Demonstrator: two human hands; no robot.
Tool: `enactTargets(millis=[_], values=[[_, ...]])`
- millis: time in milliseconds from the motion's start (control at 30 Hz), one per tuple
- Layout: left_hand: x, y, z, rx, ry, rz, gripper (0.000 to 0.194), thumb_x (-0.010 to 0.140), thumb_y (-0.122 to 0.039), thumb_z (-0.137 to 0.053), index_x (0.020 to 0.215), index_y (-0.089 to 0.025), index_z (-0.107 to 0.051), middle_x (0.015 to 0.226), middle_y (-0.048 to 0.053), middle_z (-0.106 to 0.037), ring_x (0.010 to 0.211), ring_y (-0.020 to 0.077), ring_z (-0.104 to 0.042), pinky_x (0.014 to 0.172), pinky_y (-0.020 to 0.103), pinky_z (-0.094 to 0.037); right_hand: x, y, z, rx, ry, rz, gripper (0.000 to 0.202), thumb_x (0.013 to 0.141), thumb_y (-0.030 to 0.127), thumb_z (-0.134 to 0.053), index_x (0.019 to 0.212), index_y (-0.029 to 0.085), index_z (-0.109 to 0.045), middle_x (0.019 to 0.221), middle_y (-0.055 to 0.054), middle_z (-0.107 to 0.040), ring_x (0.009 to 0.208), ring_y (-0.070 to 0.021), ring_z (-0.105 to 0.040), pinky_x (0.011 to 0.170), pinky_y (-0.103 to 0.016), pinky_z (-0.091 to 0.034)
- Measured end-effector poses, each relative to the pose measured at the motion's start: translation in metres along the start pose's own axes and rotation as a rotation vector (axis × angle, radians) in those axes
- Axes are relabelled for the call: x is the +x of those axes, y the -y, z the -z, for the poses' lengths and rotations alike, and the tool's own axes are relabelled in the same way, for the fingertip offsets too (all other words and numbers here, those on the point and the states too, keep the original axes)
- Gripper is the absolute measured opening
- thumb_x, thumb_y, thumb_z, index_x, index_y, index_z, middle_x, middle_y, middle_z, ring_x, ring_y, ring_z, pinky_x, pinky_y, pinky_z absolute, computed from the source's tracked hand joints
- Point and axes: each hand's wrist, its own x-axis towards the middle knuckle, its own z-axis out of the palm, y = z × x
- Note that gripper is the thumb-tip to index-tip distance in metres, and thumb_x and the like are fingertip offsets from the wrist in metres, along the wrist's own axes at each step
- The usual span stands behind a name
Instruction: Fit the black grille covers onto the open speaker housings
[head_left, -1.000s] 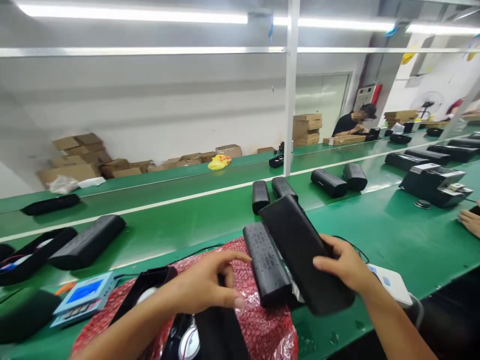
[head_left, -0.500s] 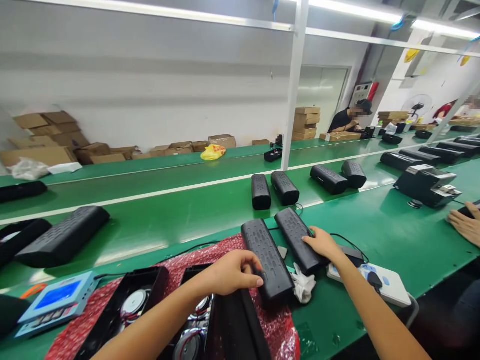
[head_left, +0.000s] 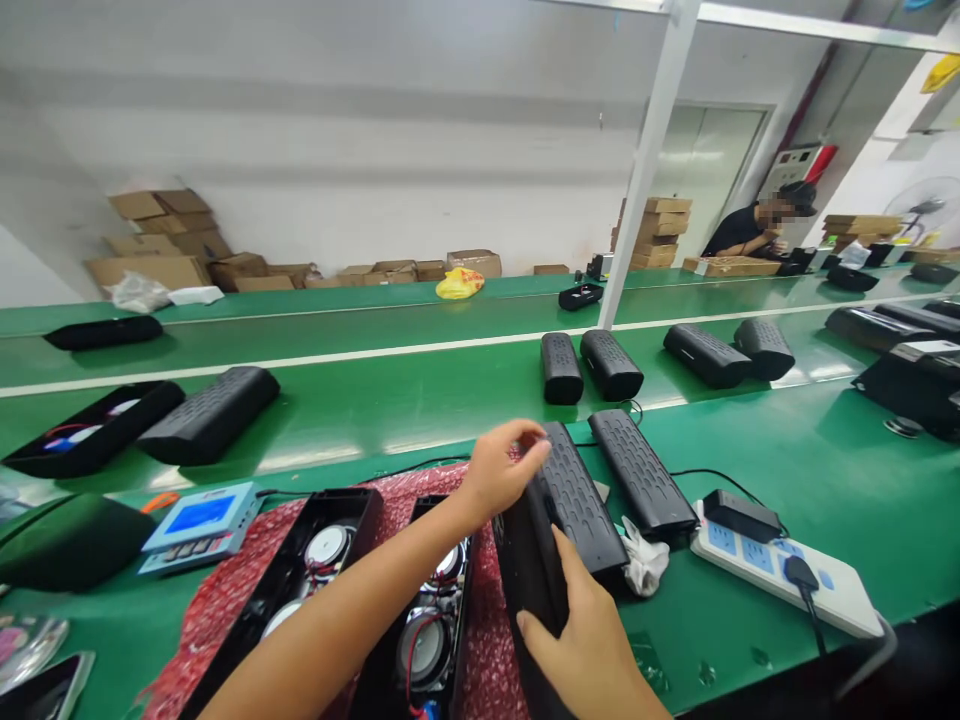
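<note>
My right hand is wrapped around the lower part of a dark speaker housing, thumb on its near face. At that housing's far end my left hand is curled, thumb and fingertips drawn together; whatever they pinch is too small or hidden to make out. Just right of it lies a black speaker with a dimpled top, and a second dimpled speaker rests beyond. Left of the housing, partly behind my left forearm, two opened casings show round drivers and red wires. Red bubble wrap lies underneath.
A white power strip with a black adapter sits at right, near crumpled white tissue. A blue-screened tester stands at left. Several speakers line the green belt. A person sits far right.
My right hand has left the far dimpled speaker and now grips the dark housing. My left hand has moved up to that housing's far end. The view has swung left.
</note>
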Motion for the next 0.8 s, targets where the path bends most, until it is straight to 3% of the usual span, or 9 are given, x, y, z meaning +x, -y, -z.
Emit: enactTargets(millis=[100, 167, 233, 300, 433, 500, 600, 700, 800], values=[[-0.005, 0.010, 0.004, -0.046, -0.318, 0.048, 0.042, 0.077, -0.047, -0.053, 0.108, -0.019, -0.049, 0.118, 0.012, -0.051, 0.113, 0.0248, -0.047, 0.104, 0.042, -0.032, 0.009, 0.005, 0.002, 0.119, -0.011, -0.053, 0.077, 0.070, 0.026, -0.054, 0.143, 0.011, -0.034, 0.140, -0.014, -0.046, 0.130, -0.0292, -0.044, 0.109, -0.047, -0.037], [-0.023, 0.015, 0.007, -0.095, -0.404, 0.129, 0.062, 0.074, -0.053, -0.054, 0.121, -0.017, -0.035, 0.132, 0.019, -0.037, 0.124, 0.0305, -0.040, 0.105, 0.050, -0.030, 0.012, 0.006, 0.004, 0.175, -0.082, -0.056, 0.077, 0.070, 0.030, -0.057, 0.141, 0.010, -0.035, 0.140, -0.015, -0.046, 0.129, -0.0305, -0.044, 0.110, -0.049, -0.036], [-0.050, 0.018, 0.005, -0.196, -0.336, 0.226, 0.087, 0.066, -0.058, -0.065, 0.131, -0.018, -0.022, 0.136, 0.023, -0.032, 0.125, 0.0363, -0.040, 0.099, 0.055, -0.036, 0.013, 0.006, 0.003, 0.219, -0.178, -0.020, 0.077, 0.072, 0.034, -0.060, 0.141, 0.011, -0.034, 0.140, -0.015, -0.046, 0.129, -0.0314, -0.043, 0.110, -0.051, -0.035], [-0.080, 0.017, -0.002, -0.428, -0.125, 0.286, 0.109, 0.058, -0.054, -0.076, 0.139, -0.025, -0.008, 0.136, 0.022, -0.036, 0.123, 0.0370, -0.045, 0.095, 0.054, -0.040, 0.012, 0.009, 0.001, 0.255, -0.193, 0.079, 0.074, 0.076, 0.035, -0.061, 0.142, 0.016, -0.032, 0.142, -0.014, -0.043, 0.130, -0.0301, -0.042, 0.110, -0.050, -0.035], [-0.122, 0.009, -0.015, -0.896, 0.066, 0.224, 0.117, 0.062, -0.035, -0.082, 0.141, -0.032, 0.004, 0.129, 0.015, -0.049, 0.112, 0.0310, -0.057, 0.092, 0.047, -0.046, 0.004, 0.018, 0.001, 0.396, 0.057, 0.267, 0.081, 0.074, 0.030, -0.066, 0.145, 0.028, -0.029, 0.151, -0.007, -0.026, 0.137, -0.0285, -0.032, 0.111, -0.045, -0.033], [-0.133, 0.007, -0.013, -0.941, 0.016, 0.203, 0.110, 0.064, -0.032, -0.081, 0.143, -0.032, -0.004, 0.128, 0.013, -0.052, 0.111, 0.0298, -0.058, 0.092, 0.044, -0.047, -0.001, 0.021, 0.004, 0.605, 0.290, 0.192, 0.096, 0.067, 0.029, -0.072, 0.148, 0.031, -0.019, 0.153, -0.006, -0.022, 0.141, -0.0286, -0.025, 0.113, -0.045, -0.029], [-0.151, 0.018, 0.002, -1.036, 0.008, 0.194, 0.089, 0.066, -0.030, -0.078, 0.140, -0.031, -0.029, 0.122, 0.009, -0.059, 0.105, 0.0270, -0.061, 0.088, 0.039, -0.049, -0.008, 0.021, 0.008, 1.083, 0.581, -0.088, 0.106, 0.063, 0.034, -0.074, 0.149, 0.031, -0.012, 0.144, -0.008, -0.042, 0.135, -0.0307, -0.036, 0.108, -0.050, -0.035], [-0.172, 0.037, 0.020, -1.240, 0.159, 0.282, 0.064, 0.070, -0.049, -0.070, 0.123, -0.017, -0.054, 0.106, 0.011, -0.066, 0.092, 0.0250, -0.067, 0.077, 0.031, -0.053, -0.013, 0.021, 0.007, 1.447, 0.645, -0.275, 0.086, 0.059, 0.037, -0.068, 0.139, 0.027, -0.041, 0.125, -0.010, -0.061, 0.121, -0.0354, -0.052, 0.102, -0.052, -0.039], [-0.189, 0.047, 0.031, -1.377, 0.274, 0.388, 0.085, 0.066, -0.074, -0.056, 0.122, -0.010, -0.057, 0.106, 0.014, -0.067, 0.096, 0.0268, -0.067, 0.078, 0.029, -0.053, -0.016, 0.025, 0.002, 1.616, 0.686, -0.336, 0.074, 0.054, 0.046, -0.063, 0.123, 0.019, -0.062, 0.118, -0.013, -0.065, 0.116, -0.0379, -0.056, 0.103, -0.050, -0.040]])
